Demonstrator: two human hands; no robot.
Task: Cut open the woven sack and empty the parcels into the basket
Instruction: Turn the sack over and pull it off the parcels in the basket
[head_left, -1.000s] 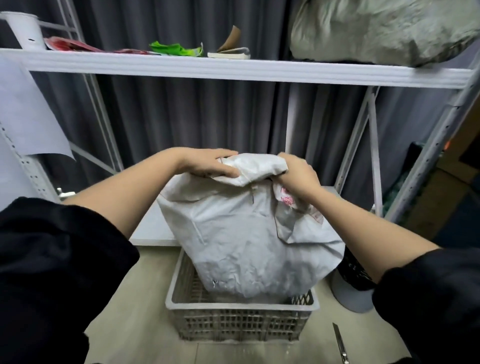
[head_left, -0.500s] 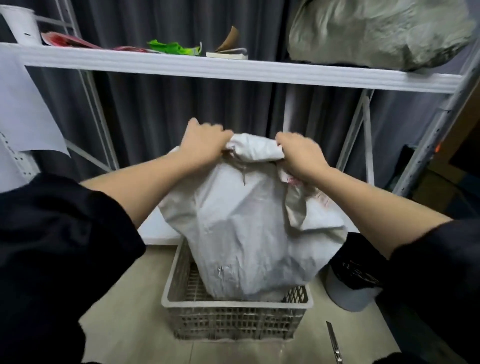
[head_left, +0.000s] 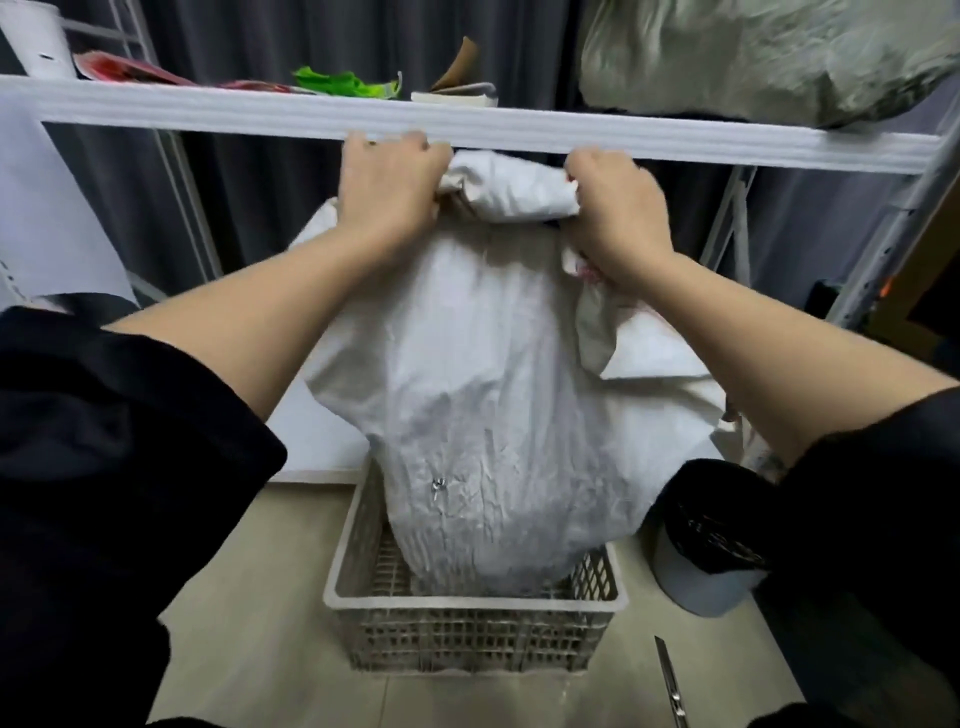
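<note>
Your left hand (head_left: 387, 195) and right hand (head_left: 618, 208) both clamped on sack (head_left: 483, 415) top end. Sack hangs straight below hands, long axis vertical, bottom inside basket (head_left: 472, 605). Parcels hidden.

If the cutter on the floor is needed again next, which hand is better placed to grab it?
Right, probably. The cutter lies on the floor right of the basket, below the right hand. The left hand would have to cross the sack. Both hands grip the sack's top.

Parcels hidden inside sack (head_left: 488, 415)
</note>
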